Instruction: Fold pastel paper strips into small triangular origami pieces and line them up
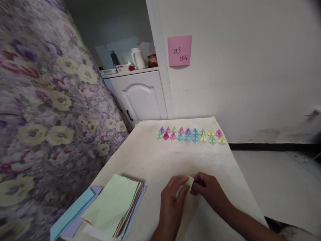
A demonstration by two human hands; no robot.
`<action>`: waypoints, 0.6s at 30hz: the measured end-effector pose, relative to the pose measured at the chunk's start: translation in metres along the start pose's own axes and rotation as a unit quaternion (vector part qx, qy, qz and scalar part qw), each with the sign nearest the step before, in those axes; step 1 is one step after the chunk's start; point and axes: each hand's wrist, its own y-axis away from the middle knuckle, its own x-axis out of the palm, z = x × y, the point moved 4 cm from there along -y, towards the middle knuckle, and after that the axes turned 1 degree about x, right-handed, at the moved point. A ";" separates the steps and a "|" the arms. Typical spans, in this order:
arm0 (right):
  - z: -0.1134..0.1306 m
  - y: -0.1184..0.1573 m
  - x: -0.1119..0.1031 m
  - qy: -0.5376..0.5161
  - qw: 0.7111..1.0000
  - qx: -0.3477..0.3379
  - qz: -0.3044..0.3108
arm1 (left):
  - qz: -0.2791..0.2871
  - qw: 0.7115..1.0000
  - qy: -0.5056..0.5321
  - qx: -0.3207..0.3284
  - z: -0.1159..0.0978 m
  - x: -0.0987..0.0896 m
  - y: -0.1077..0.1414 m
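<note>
Paper in pale yellow-green, one small piece [190, 181], sits between the hands over the cream cloth-covered table [140, 150]; from here, the left hand [173, 197] pinches it between thumb and fingers; the right hand [209, 187] grips its other edge with curled fingertips; I'd steady the left pinch, match the edges, then crease lightly with the right, forcing nothing.
</note>
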 end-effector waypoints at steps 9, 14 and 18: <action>-0.011 -0.003 -0.002 -0.151 0.986 0.072 0.022 | 0.056 0.997 0.049 -0.032 -0.007 0.000 -0.006; -0.014 -0.001 0.002 -0.164 0.982 0.084 0.052 | 0.046 0.990 0.083 -0.103 0.005 0.007 -0.002; -0.014 0.000 0.006 -0.131 0.984 0.097 0.071 | 0.027 0.977 0.132 -0.167 0.021 0.008 -0.002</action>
